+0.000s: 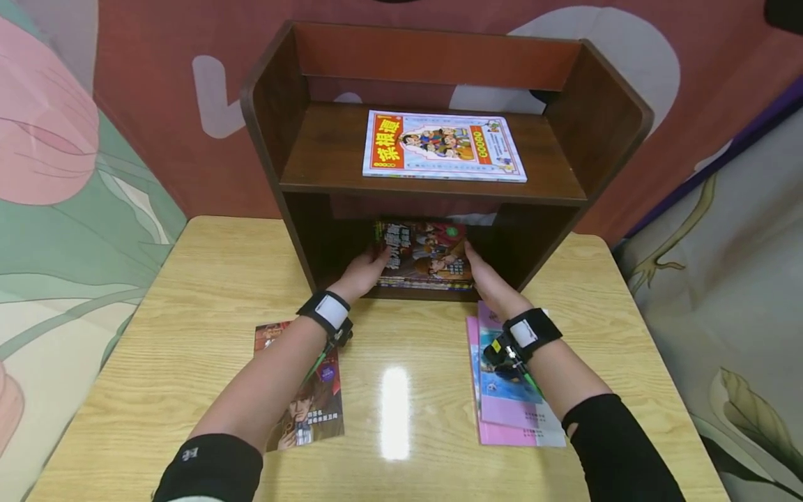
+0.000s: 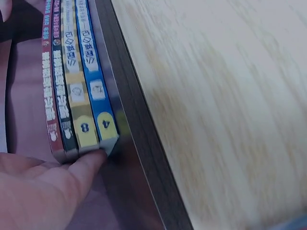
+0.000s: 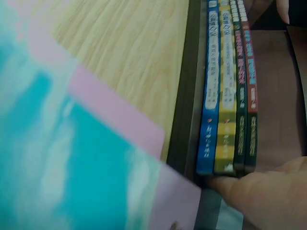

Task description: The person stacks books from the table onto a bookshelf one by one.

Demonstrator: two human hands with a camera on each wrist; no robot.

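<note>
Head view: one dark-brown, two-tier bookshelf stands on a wood-grain surface. One illustrated book is visible on top on its upper tier; whether another lies beneath is unclear. In the bookshelf's lower compartment lies one stack of four books. In front of the bookshelf, to its left, is one brown-and-red magazine, partly covered by a forearm; in front, to its right, are two overlapping pink-bordered books. Two forearms, each with a black wristband, converge toward the bookshelf. The left hand and right hand reach into its lower compartment, fingers clamped on the stack's opposite ends.

Left wrist view: four spines are countable, from the top down red, dark green, yellow and blue, just behind the bookshelf's front edge. The left hand's fingers grip the near end, one fingertip at its lower corner.

Right wrist view: the same four spines; the right hand's fingers grip this end, one digit at the blue spine's base. A blurred pink-bordered cover fills the foreground, in front of the bookshelf.
</note>
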